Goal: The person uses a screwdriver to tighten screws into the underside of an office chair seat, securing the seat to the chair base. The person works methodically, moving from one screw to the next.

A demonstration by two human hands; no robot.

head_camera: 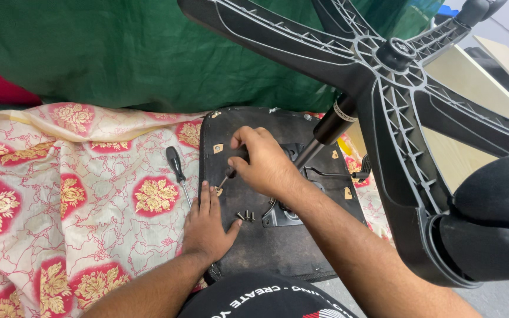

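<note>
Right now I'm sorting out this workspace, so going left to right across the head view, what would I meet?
Floral cloth → spare screwdriver → left hand → loose screws → right hand → gas lift cylinder → chair caster.

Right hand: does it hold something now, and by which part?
The right hand holds a screwdriver by its dark handle, tip down on the upturned chair seat. The left hand holds nothing; it rests flat on the seat.
</note>
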